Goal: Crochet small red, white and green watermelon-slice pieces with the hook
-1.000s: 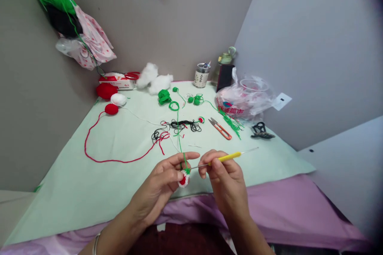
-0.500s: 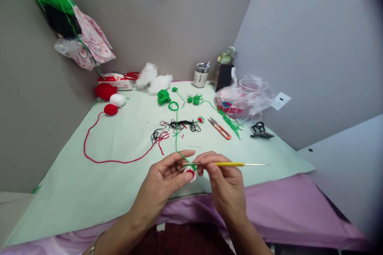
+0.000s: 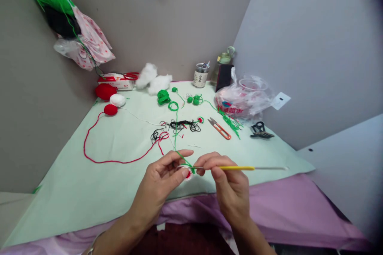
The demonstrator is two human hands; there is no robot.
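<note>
Between thumb and fingers, my left hand (image 3: 161,177) pinches a small round crochet piece (image 3: 188,175), red in the middle with white around it and green at its right edge. A yellow-handled crochet hook (image 3: 236,168) lies nearly level in my right hand (image 3: 229,183), its thin tip meeting the green edge of the piece. Green yarn (image 3: 176,135) runs down from a loose coil on the table, over my left forefinger, to the stitches. Part of the piece is hidden under my left thumb.
Orange thread snips (image 3: 223,130) lie beyond my right hand, near a black hair claw (image 3: 261,130). A tangle of black yarn (image 3: 182,124) sits ahead. Red yarn (image 3: 110,109) and white stuffing (image 3: 160,83) are farther back. A plastic bag (image 3: 236,101) stands at right.
My right hand and the hook have shifted right and slightly down, drawing the hook's tip back toward the piece's green edge. My left hand has moved slightly left with the piece.
</note>
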